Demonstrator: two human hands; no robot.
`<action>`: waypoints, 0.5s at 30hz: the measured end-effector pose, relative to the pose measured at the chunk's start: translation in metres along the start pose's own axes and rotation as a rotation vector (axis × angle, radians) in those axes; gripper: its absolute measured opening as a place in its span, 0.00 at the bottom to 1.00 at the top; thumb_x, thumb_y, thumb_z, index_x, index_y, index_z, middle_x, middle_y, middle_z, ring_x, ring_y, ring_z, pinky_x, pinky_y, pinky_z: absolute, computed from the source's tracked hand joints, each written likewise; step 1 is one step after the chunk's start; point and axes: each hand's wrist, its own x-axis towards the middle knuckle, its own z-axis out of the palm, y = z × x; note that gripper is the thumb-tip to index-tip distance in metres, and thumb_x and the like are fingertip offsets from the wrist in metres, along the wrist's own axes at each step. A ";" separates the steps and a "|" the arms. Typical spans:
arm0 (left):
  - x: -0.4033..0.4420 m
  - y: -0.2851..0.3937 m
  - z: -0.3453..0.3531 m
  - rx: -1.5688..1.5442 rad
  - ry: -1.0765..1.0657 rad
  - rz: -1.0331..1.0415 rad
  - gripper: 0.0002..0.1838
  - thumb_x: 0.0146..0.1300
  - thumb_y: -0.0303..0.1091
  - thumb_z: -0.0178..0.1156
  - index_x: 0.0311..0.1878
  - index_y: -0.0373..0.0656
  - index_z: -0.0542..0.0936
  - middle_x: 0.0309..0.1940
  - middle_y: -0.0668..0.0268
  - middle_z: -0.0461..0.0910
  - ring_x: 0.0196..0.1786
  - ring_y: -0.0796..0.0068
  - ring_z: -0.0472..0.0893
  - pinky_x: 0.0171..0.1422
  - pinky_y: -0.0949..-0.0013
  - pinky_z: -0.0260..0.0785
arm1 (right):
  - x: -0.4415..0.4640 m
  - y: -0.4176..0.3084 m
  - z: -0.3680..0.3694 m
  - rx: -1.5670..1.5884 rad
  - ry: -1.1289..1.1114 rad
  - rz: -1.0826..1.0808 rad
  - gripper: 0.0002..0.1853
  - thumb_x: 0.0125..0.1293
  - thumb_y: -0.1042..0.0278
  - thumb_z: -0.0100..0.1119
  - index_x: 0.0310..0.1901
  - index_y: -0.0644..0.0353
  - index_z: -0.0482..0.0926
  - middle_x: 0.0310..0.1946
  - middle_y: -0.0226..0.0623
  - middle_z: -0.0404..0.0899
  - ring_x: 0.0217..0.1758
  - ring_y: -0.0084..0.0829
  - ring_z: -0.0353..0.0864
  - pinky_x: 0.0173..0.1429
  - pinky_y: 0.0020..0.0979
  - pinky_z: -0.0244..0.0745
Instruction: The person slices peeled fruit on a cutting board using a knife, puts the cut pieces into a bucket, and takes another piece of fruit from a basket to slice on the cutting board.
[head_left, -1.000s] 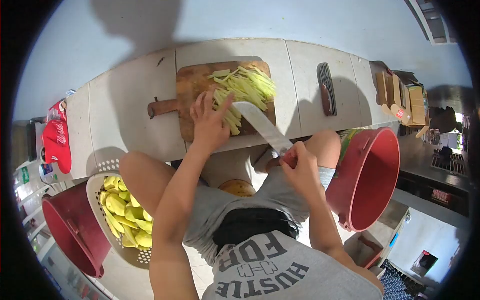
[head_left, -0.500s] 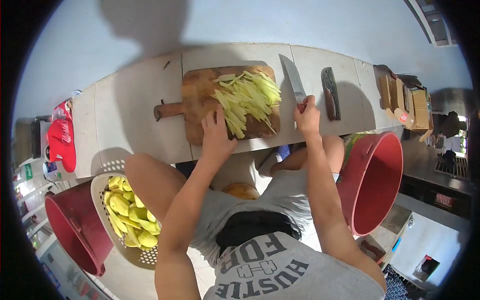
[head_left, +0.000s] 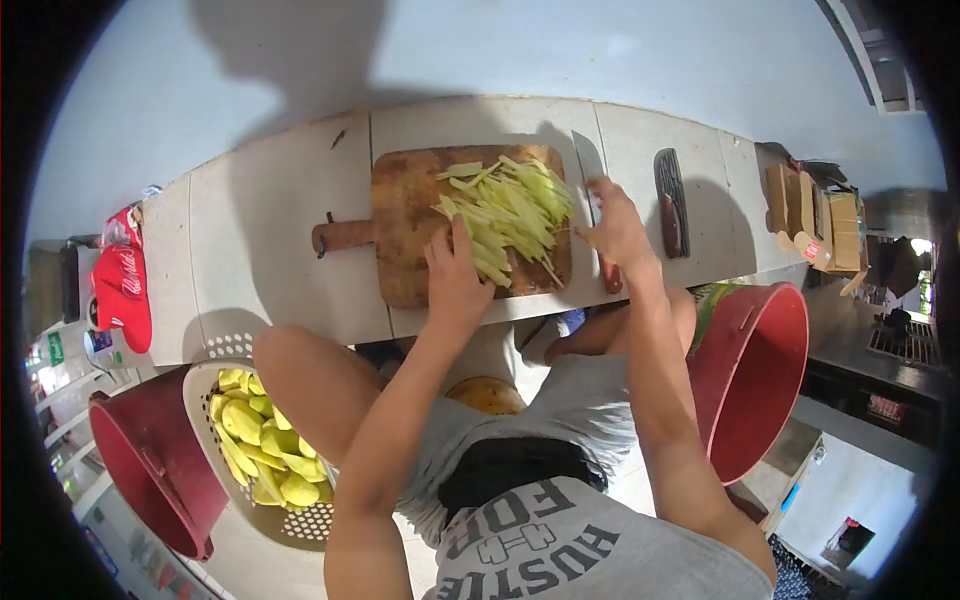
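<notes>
Pale green strips (head_left: 515,205) lie in a heap on the right part of a wooden cutting board (head_left: 405,200). My left hand (head_left: 458,272) rests at the heap's lower left edge, fingers apart and touching the strips. Just right of the board, a long knife (head_left: 589,152) lies on the tiled surface, its blade pointing to the wall. My right hand (head_left: 620,232) is over the knife's middle, thumb and fingers spread, holding nothing; it hides part of the blade. A second, dark-patterned knife (head_left: 672,205) with a brown handle lies farther right.
A perforated basket (head_left: 205,400) of peeled yellow-green pieces (head_left: 265,440) stands at lower left beside a red tub (head_left: 150,460). Another red tub (head_left: 755,380) is at the right. Cardboard boxes (head_left: 825,220) sit at the far right, a red cap (head_left: 122,290) at the far left.
The long knife went from over the strips to the surface right of the board, and my right hand let go of it and opened. My left hand stayed near the strips.
</notes>
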 end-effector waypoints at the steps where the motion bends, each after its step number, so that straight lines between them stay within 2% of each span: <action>1: 0.001 0.002 0.000 0.000 -0.004 -0.002 0.56 0.46 0.24 0.74 0.78 0.35 0.54 0.67 0.39 0.61 0.66 0.37 0.65 0.73 0.48 0.63 | 0.006 -0.008 -0.004 0.132 0.020 -0.224 0.42 0.48 0.75 0.70 0.69 0.58 0.67 0.60 0.62 0.75 0.63 0.61 0.77 0.65 0.49 0.77; 2: 0.003 0.005 -0.001 -0.014 -0.009 -0.018 0.57 0.45 0.24 0.75 0.79 0.35 0.54 0.68 0.38 0.61 0.68 0.36 0.64 0.74 0.48 0.62 | 0.012 -0.018 -0.007 0.133 0.017 -0.220 0.42 0.48 0.75 0.70 0.69 0.58 0.67 0.60 0.62 0.75 0.63 0.61 0.77 0.65 0.49 0.77; 4: 0.004 0.007 0.002 -0.026 -0.019 -0.035 0.58 0.44 0.25 0.75 0.79 0.36 0.54 0.68 0.38 0.61 0.70 0.35 0.63 0.75 0.48 0.62 | 0.021 -0.043 -0.008 0.014 -0.186 -0.142 0.58 0.37 0.77 0.77 0.76 0.51 0.60 0.68 0.58 0.64 0.69 0.54 0.72 0.73 0.42 0.71; 5: 0.005 0.008 0.005 -0.021 -0.008 -0.038 0.59 0.44 0.25 0.76 0.80 0.35 0.54 0.68 0.37 0.61 0.70 0.35 0.63 0.75 0.47 0.62 | 0.026 -0.046 -0.005 0.016 -0.186 -0.142 0.58 0.37 0.77 0.77 0.76 0.51 0.60 0.68 0.58 0.64 0.69 0.54 0.72 0.73 0.42 0.71; 7: 0.009 0.010 0.009 -0.014 0.002 -0.042 0.59 0.44 0.25 0.76 0.80 0.35 0.54 0.68 0.36 0.61 0.69 0.35 0.63 0.75 0.47 0.62 | 0.031 -0.055 -0.001 -0.119 -0.239 -0.174 0.63 0.37 0.78 0.77 0.78 0.42 0.55 0.70 0.56 0.61 0.70 0.57 0.70 0.73 0.41 0.72; 8: 0.011 0.011 0.012 -0.011 0.015 -0.045 0.59 0.43 0.25 0.76 0.80 0.34 0.54 0.68 0.35 0.61 0.69 0.34 0.63 0.74 0.46 0.61 | 0.033 -0.057 0.000 -0.118 -0.241 -0.173 0.63 0.37 0.78 0.77 0.78 0.42 0.55 0.70 0.56 0.61 0.70 0.57 0.70 0.73 0.41 0.72; 10: 0.015 0.013 0.015 -0.010 0.029 -0.050 0.59 0.43 0.26 0.76 0.79 0.34 0.54 0.68 0.35 0.60 0.69 0.34 0.63 0.74 0.45 0.61 | 0.035 -0.074 -0.010 -0.109 -0.415 -0.069 0.61 0.41 0.80 0.74 0.80 0.44 0.53 0.74 0.56 0.57 0.78 0.57 0.59 0.75 0.46 0.71; 13: 0.021 0.016 0.020 -0.040 0.045 -0.021 0.58 0.44 0.26 0.76 0.79 0.32 0.55 0.67 0.34 0.60 0.68 0.33 0.63 0.74 0.43 0.60 | 0.032 -0.072 0.012 -0.053 -0.325 -0.153 0.60 0.42 0.81 0.73 0.80 0.47 0.54 0.73 0.59 0.57 0.78 0.58 0.58 0.74 0.47 0.72; 15: 0.026 0.019 0.022 -0.019 0.033 -0.022 0.55 0.44 0.20 0.72 0.78 0.31 0.54 0.67 0.33 0.59 0.64 0.33 0.64 0.73 0.45 0.60 | 0.032 -0.073 0.016 -0.041 -0.331 -0.189 0.58 0.44 0.81 0.71 0.79 0.49 0.54 0.73 0.62 0.57 0.77 0.59 0.60 0.73 0.47 0.72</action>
